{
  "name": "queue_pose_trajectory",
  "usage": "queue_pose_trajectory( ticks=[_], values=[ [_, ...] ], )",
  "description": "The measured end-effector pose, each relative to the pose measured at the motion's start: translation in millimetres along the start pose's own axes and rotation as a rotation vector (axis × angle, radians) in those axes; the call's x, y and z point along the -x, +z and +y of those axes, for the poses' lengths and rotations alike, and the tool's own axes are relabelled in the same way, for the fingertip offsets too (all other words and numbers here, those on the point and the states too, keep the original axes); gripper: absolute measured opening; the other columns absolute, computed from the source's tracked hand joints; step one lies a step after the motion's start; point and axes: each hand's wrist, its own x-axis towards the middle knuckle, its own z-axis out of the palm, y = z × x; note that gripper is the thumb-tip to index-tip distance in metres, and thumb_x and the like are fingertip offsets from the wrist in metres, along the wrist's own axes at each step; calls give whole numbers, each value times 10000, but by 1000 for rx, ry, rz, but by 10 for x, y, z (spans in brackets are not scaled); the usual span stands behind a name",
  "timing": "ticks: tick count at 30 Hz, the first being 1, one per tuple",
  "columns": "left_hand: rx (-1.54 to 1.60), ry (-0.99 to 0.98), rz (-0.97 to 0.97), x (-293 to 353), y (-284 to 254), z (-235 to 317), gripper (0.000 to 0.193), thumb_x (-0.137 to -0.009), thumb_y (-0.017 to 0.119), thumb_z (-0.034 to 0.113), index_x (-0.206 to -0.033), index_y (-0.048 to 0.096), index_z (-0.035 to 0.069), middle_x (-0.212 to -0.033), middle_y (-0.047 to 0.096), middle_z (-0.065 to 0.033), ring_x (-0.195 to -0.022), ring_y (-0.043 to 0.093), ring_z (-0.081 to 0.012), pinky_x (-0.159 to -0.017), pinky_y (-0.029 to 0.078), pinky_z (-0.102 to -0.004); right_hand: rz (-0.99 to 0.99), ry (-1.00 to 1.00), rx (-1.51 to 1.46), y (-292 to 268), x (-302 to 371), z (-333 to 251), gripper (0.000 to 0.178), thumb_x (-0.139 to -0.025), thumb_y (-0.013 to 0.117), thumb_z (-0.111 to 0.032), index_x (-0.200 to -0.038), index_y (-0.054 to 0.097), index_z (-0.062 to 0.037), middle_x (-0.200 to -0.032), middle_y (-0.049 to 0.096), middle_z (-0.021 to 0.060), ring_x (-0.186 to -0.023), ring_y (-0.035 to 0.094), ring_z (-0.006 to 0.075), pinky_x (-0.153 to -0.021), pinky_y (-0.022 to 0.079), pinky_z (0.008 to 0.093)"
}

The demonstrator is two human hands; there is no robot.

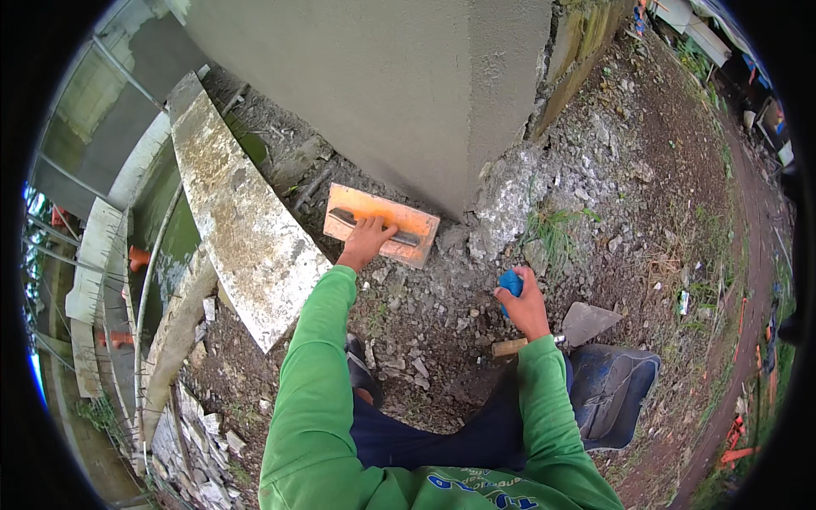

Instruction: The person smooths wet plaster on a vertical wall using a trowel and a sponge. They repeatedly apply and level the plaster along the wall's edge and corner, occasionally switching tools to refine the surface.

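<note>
Head view, the one camera I have on this site. I count two bare hands, both in green sleeves and both occupied. The left hand point(365, 244) is grasping one flat, rectangular orange float point(395, 216) by its single dark bar handle, fingers wrapped over the bar. The float lies face down at the foot of one smooth grey plastered wall point(365, 81), close to its lower corner; I cannot tell whether its edge touches the plaster.

The right hand point(527, 308) is clenched around one small bright-blue block point(510, 282), thumb on the near side, held over the rubble well apart from the float. I cannot determine the block's material from here.

Near the right wrist I record one pointing trowel with a grey metal blade and a wooden handle point(588, 323), lying on the ground, its middle partly covered by the arm. Just beside it stands one black tub point(597, 374).

Left of the float lies one long, pale, stained board point(242, 212). Farther left I count two orange pipe ends point(138, 257). One green grass tuft point(554, 234) grows between the wall and the tub.
</note>
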Motion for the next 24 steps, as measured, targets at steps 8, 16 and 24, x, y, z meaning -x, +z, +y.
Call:
queue_pose_trajectory(
  ticks=[8,16,24],
  values=[
    [273,-313,75,650,-1202,-58,402,-889,599,135,-1285,533,164,-1067,616,-176,-962,637,-391,-827,508,-491,-189,-42,-310,399,-485,286,344,-757,716,-187,-998,572,12,-842,571,63,-766,544,179,-718,466,328],
    [1220,-791,719,762,-1769,320,414,-940,633,141,-1286,454,4,-1053,638,-111,-758,622,-218,-690,531,-385,-98,-154,-506,597,-421,104,258,-898,665,-183,-1084,579,-27,-952,628,64,-858,585,141,-781,470,299],
    [1623,-1127,833,552,-1471,986,404,-945,663,194,-1223,444,0,-939,577,-64,-708,552,-134,-643,487,-299,-52,130,-1107,298,125,-10,216,-976,557,-271,-1085,498,-94,-976,621,82,-822,638,208,-615,549,393]
  ],
)
